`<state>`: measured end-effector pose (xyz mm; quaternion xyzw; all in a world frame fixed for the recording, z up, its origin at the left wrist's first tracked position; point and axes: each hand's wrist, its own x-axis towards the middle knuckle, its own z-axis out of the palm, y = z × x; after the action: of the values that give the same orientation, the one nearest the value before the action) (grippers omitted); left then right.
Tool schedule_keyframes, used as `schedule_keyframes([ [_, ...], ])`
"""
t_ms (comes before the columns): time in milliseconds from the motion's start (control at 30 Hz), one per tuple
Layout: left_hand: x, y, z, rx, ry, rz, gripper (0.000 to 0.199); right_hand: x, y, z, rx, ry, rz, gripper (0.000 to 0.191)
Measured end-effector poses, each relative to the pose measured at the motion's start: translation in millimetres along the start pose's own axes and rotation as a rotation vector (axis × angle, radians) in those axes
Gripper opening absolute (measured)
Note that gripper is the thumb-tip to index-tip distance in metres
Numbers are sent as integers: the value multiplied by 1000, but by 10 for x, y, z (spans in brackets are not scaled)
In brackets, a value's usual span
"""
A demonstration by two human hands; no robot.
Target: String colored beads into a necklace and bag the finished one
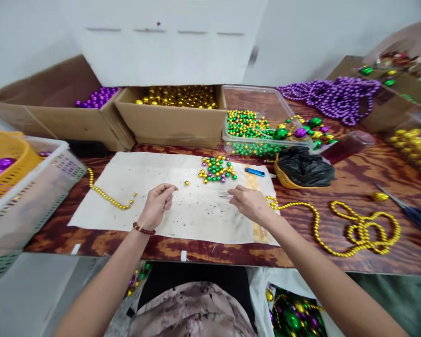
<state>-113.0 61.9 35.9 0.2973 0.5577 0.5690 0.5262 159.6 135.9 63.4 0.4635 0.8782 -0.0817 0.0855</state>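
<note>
My left hand (157, 204) is raised over the white cloth (182, 220), thumb and fingertips pinched together; whatever they hold is too small to make out. Opposite it, my right hand (247, 200) is closed around a small pointed metal tool (225, 194), its tips facing left. One loose gold bead (186, 183) lies just beyond the left fingertips. Farther back sits a cluster of gold, green and purple beads (217, 169). A short gold bead strand (108, 198) rests at the cloth's left, with a longer gold bead strand (317, 220) running right from beside my right wrist.
A blue cutter or lighter (254, 172) lies on the cloth. Behind are a box of gold beads (168, 122) and a clear bin (228, 135). A basket with a black bag (305, 168) and scissors (412, 213) are right; a white basket (38, 201) is left.
</note>
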Motion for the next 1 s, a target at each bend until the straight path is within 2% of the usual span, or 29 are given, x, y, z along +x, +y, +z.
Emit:
schedule_keyframes([
  [100, -9, 44, -150, -159, 63, 8, 30, -60, -202, -15, 106, -1, -72, 27],
  [267, -50, 48, -283, -306, 108, 1, 27, -1, -874, -54, 168, -50, -244, 24],
  [367, -78, 43, -306, -353, 106, -14, 25, 105, -1185, -48, 157, -42, -312, 22],
  [700, -144, 31, -324, -423, 96, -22, 19, 336, -1613, 116, 155, 7, -389, 22],
  [800, -161, 73, -311, -442, 99, -45, 16, 372, -1585, 154, 187, -4, -346, 23],
  [867, -223, 157, -341, -462, 106, -70, 14, 362, -1419, 165, 198, -3, -262, 23],
  [933, -337, 249, -469, -475, 120, -82, 15, 312, -1098, 163, 211, 36, -156, 24],
  [1000, -472, 282, -735, -478, 139, -103, 24, 224, -642, 153, 222, 105, -33, 26],
])
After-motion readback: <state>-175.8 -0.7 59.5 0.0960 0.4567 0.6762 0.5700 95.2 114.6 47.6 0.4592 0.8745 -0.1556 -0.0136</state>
